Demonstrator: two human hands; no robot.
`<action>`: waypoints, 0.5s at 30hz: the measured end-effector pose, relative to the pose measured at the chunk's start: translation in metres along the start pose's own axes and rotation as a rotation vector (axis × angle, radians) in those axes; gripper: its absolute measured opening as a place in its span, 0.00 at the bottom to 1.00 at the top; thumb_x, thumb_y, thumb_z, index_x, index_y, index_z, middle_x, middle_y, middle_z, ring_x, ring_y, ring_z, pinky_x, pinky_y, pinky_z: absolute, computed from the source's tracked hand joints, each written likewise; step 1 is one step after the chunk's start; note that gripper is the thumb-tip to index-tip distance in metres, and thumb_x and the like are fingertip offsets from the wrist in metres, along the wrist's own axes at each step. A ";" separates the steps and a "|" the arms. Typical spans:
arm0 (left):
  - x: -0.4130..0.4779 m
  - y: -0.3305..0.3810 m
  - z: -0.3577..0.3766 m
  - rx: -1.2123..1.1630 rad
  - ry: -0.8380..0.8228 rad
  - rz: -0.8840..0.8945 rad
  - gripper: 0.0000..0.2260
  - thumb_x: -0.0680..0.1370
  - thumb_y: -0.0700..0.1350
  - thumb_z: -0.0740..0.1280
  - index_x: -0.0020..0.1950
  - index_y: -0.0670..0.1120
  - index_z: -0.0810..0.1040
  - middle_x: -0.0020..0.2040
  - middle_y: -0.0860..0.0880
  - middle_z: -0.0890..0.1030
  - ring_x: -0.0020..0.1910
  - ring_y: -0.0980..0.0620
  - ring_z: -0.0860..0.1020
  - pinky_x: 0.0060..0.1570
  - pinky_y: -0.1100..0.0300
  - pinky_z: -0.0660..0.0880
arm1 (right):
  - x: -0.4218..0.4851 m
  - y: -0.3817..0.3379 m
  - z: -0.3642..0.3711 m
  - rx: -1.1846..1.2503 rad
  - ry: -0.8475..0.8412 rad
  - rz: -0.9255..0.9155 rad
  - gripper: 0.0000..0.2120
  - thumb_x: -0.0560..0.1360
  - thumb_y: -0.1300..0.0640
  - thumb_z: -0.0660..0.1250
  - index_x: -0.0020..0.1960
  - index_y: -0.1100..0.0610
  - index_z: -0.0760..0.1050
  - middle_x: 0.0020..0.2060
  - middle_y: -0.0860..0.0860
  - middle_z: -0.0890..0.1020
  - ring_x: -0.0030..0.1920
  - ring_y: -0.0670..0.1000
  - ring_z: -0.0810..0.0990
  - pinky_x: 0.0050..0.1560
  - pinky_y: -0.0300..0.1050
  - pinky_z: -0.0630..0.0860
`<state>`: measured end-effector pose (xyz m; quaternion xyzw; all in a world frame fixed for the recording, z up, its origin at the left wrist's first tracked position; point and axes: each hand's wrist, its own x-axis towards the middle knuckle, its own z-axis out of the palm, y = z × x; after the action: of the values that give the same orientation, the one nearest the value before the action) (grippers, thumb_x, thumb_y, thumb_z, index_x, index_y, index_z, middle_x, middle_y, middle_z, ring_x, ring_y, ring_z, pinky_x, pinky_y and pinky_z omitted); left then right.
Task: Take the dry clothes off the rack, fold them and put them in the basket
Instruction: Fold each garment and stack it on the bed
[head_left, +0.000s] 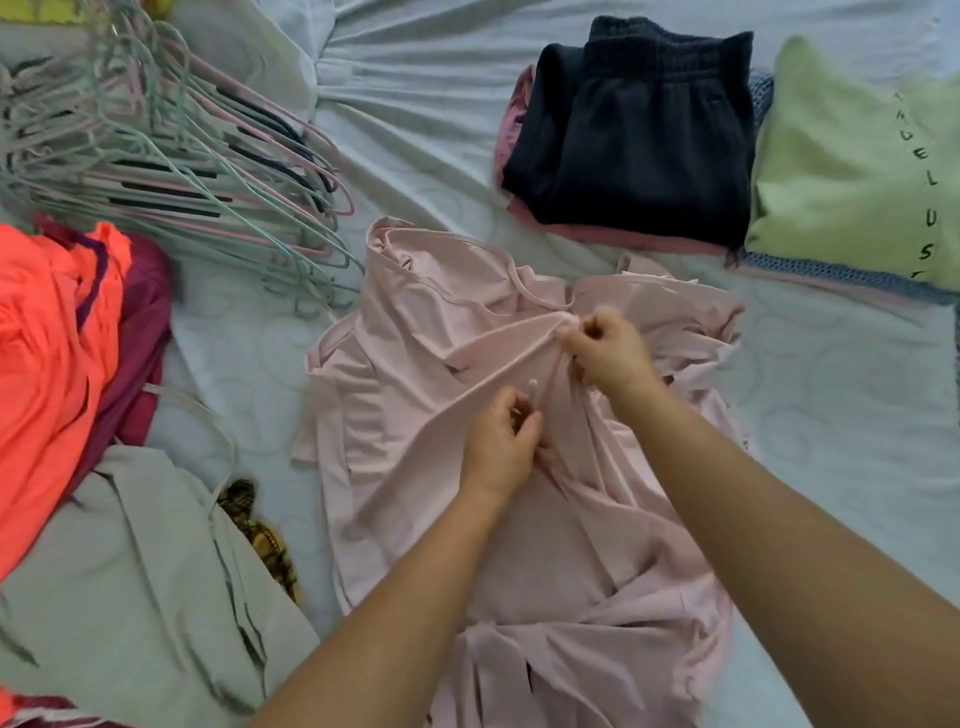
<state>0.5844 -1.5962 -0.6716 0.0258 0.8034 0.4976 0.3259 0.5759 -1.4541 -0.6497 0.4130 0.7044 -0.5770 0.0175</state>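
Head view, looking down on a bed (441, 104) covered by a pale sheet. At centre lies a pink garment (415, 364), spread out and rumpled, its fabric drawn into folds toward the middle. The left hand (498, 441) rests on the garment's centre with its fingers closed around a small pale piece, seemingly the tip of a hanger, that pokes up through the cloth. The right hand (608, 348), just beyond it, has its fingers pinched together on a gathered bunch of the pink fabric near the neckline.

Upper left: a heap of pink and green hangers (171, 156). Left edge: an orange garment (47, 364) lying over a maroon one (145, 322). Lower left: a grey garment (145, 597), with a brown patterned piece (260, 540) showing at its edge. Upper right: a folded dark garment (639, 140) stacked on a pink one, and beside it a folded light-green garment (841, 171) with printed letters, resting on a blue knit piece.
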 end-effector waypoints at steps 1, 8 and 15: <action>0.003 0.004 -0.005 -0.029 -0.012 0.052 0.09 0.75 0.42 0.63 0.36 0.52 0.67 0.30 0.47 0.77 0.31 0.42 0.79 0.37 0.45 0.77 | 0.006 -0.012 -0.004 0.068 0.005 0.014 0.13 0.77 0.62 0.64 0.35 0.56 0.65 0.26 0.53 0.70 0.18 0.41 0.69 0.22 0.34 0.65; -0.049 -0.021 -0.011 0.388 -0.180 0.581 0.04 0.74 0.47 0.57 0.47 0.52 0.70 0.41 0.46 0.82 0.40 0.49 0.77 0.37 0.60 0.69 | 0.051 -0.068 -0.030 0.207 0.216 -0.025 0.09 0.78 0.61 0.61 0.39 0.57 0.67 0.27 0.52 0.74 0.20 0.43 0.73 0.21 0.35 0.69; -0.098 -0.085 -0.042 0.377 -0.326 0.190 0.03 0.74 0.49 0.57 0.43 0.51 0.69 0.43 0.60 0.77 0.40 0.64 0.74 0.38 0.71 0.64 | 0.077 -0.086 -0.057 0.451 0.186 -0.115 0.03 0.77 0.63 0.62 0.45 0.60 0.71 0.37 0.54 0.78 0.33 0.46 0.80 0.37 0.39 0.78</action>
<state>0.6621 -1.7076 -0.6803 0.2412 0.8128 0.3566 0.3924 0.4995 -1.3632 -0.6010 0.4173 0.5788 -0.6790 -0.1729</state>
